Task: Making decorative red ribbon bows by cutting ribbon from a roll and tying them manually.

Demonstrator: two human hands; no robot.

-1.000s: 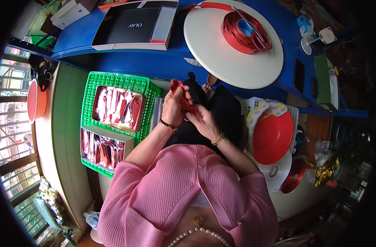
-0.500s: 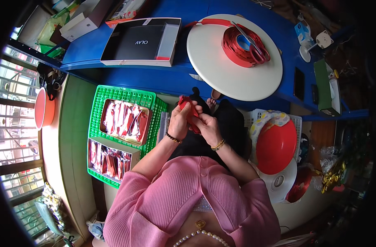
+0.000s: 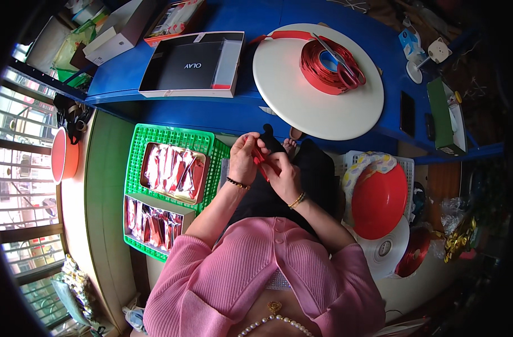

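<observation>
Above my lap, both hands hold a piece of red ribbon (image 3: 259,158), folded or bunched into a narrow strip. My left hand (image 3: 244,161) pinches its upper part between thumb and fingers. Lower down and to the right, my right hand (image 3: 284,175) is closed on the same ribbon, its fingers hiding part of it. Beyond the hands, a roll of red ribbon (image 3: 318,77) lies on a round white board (image 3: 284,92), its loose end trailing left. Scissors (image 3: 338,56) with dark red handles rest across the roll.
To the left stands a green plastic basket (image 3: 217,147) bearing two boxes of red-and-silver wrapped pieces (image 3: 172,171). An open black box (image 3: 183,64) sits on the blue table (image 3: 296,10). At right are a red bowl (image 3: 380,199), a white spool (image 3: 386,247) and a phone (image 3: 407,112).
The ribbon has gone from a wider bunch to a narrower strip between my fingers. My left hand has shifted slightly left; both hands keep hold. The whole view has tilted a little.
</observation>
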